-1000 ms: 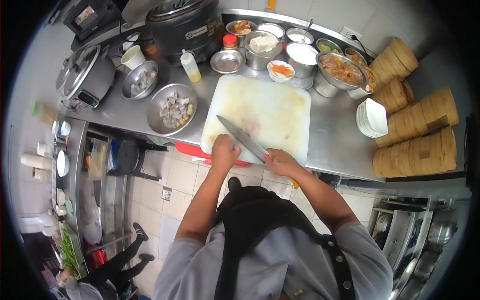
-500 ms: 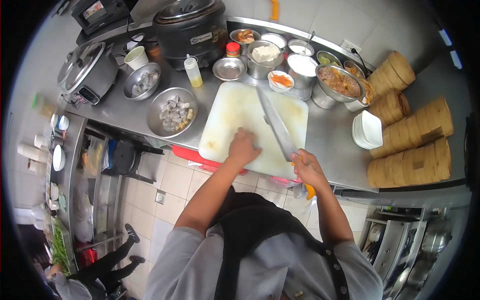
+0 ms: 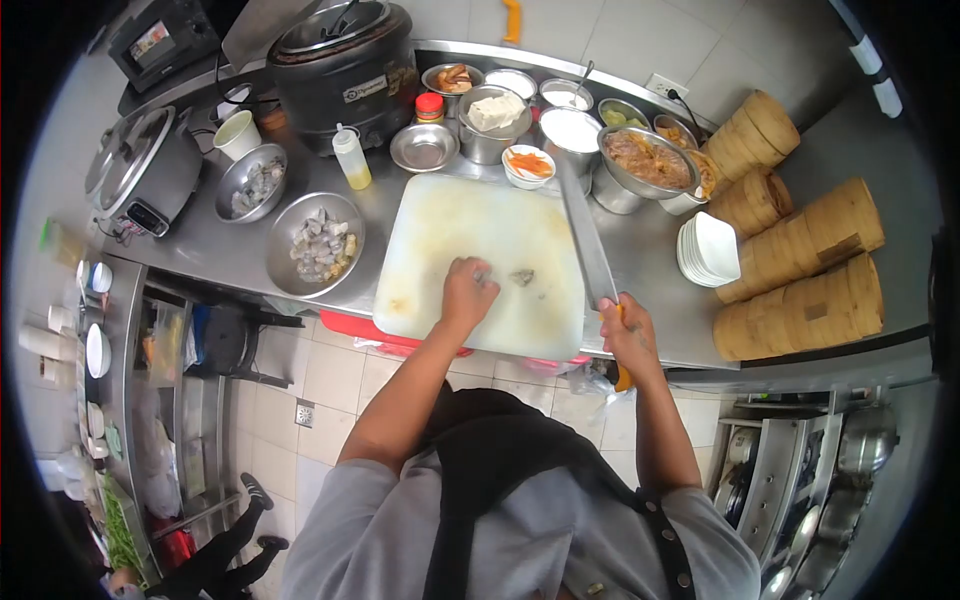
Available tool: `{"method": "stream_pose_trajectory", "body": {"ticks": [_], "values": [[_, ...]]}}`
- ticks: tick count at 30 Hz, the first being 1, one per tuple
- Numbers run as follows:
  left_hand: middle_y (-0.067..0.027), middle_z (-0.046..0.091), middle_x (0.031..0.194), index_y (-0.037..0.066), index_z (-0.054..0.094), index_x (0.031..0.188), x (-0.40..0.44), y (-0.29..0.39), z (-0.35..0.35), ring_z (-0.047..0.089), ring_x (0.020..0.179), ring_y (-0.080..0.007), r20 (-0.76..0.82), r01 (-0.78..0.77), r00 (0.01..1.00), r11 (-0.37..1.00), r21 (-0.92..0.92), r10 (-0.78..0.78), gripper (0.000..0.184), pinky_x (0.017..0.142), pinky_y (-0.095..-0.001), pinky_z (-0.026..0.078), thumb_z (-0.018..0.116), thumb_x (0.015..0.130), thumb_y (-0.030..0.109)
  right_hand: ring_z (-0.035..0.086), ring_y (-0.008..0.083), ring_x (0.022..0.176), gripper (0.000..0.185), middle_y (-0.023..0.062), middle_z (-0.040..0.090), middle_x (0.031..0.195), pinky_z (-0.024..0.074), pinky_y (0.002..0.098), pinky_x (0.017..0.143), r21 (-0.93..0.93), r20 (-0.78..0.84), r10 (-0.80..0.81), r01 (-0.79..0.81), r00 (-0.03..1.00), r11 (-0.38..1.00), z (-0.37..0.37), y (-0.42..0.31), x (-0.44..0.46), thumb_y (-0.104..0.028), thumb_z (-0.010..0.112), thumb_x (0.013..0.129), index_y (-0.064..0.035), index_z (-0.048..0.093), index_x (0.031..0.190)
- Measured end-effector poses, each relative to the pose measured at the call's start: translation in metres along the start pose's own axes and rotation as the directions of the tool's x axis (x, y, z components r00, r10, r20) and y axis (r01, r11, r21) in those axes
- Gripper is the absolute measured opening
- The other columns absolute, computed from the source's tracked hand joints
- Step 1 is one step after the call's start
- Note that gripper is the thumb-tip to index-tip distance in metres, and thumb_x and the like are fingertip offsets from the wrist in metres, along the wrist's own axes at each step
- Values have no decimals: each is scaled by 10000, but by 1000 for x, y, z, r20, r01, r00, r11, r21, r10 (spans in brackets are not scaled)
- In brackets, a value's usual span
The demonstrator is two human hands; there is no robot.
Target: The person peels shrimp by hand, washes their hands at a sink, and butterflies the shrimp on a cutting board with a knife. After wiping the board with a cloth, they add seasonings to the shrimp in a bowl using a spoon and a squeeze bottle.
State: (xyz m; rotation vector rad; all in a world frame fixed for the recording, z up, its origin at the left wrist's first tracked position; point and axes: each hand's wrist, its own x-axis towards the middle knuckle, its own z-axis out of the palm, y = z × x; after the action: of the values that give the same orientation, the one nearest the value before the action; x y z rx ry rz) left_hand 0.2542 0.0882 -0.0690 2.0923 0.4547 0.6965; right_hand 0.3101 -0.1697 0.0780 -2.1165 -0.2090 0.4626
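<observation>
Steel knife held at the right edge of the white cutting board

The right hand wraps its fingers around the knife's orange handle, and the blade points away from the person along the board's edge. I cannot tell whether the blade touches the board. The left hand is over the middle of the board, its fingers drawn narrow. A small grey piece shows between thumb and forefinger; whether it is pinched there, I cannot tell. Just right of that hand, a grey scrap lies on the board.

Left of the board, a metal bowl holds pale grey chunks, and a smaller bowl beyond it holds more. Just past the board's far edge, a white bowl of orange strips stands near the knife's tip. Bamboo steamers and stacked white dishes stand farther right.
</observation>
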Motion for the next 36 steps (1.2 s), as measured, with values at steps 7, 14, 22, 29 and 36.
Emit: {"method": "stream_pose_trajectory", "body": {"ticks": [7, 14, 22, 29, 36], "values": [[-200, 496, 1171, 96, 672, 1039, 19, 34, 60, 586, 1009, -362, 480, -120, 877, 961, 248, -15, 329, 830, -441, 529, 721, 713, 95, 498, 104, 505, 311, 30, 505, 596, 417, 277, 454, -18, -55, -107, 106, 993, 994, -19, 36, -14, -313, 551, 969, -29, 535, 844], [-142, 553, 1073, 64, 641, 979, 12, 23, 49, 616, 922, -284, 308, 93, 947, 995, 25, -96, 282, 786, -393, 521, 697, 704, 33, 483, 93, 452, 354, 25, 504, 605, 398, 247, 397, 89, -57, 66, -61, 996, 994, -20, 66, -31, -370, 556, 964, -51, 507, 819], [-165, 583, 1096, 78, 613, 1153, 66, -13, -159, 579, 1010, -347, -243, -42, 965, 971, 237, 101, 427, 868, -434, 478, 708, 737, 75, 623, 308, 595, 301, 164, 621, 688, 490, 404, 578, -255, -70, -63, 43, 996, 966, -7, 108, -17, -301, 607, 923, -5, 579, 968], [-226, 550, 1253, 29, 493, 1309, 58, -82, -269, 543, 1147, -393, -250, 165, 968, 777, 607, -10, 619, 963, -456, 448, 738, 791, 265, 649, 377, 765, 403, 183, 657, 792, 501, 440, 687, -486, 41, -369, 341, 929, 805, 40, 34, 4, -312, 688, 852, -40, 549, 1115], [-233, 635, 1028, -32, 425, 1302, 6, -114, -275, 687, 740, -304, -339, 772, 460, 558, -303, -821, 601, 573, -416, 573, 679, 838, 254, 647, 364, 785, 607, 161, 647, 832, 505, 439, 706, -588, 108, -390, 375, 915, 717, 89, 46, 69, -283, 762, 784, -48, 458, 1254]]}}
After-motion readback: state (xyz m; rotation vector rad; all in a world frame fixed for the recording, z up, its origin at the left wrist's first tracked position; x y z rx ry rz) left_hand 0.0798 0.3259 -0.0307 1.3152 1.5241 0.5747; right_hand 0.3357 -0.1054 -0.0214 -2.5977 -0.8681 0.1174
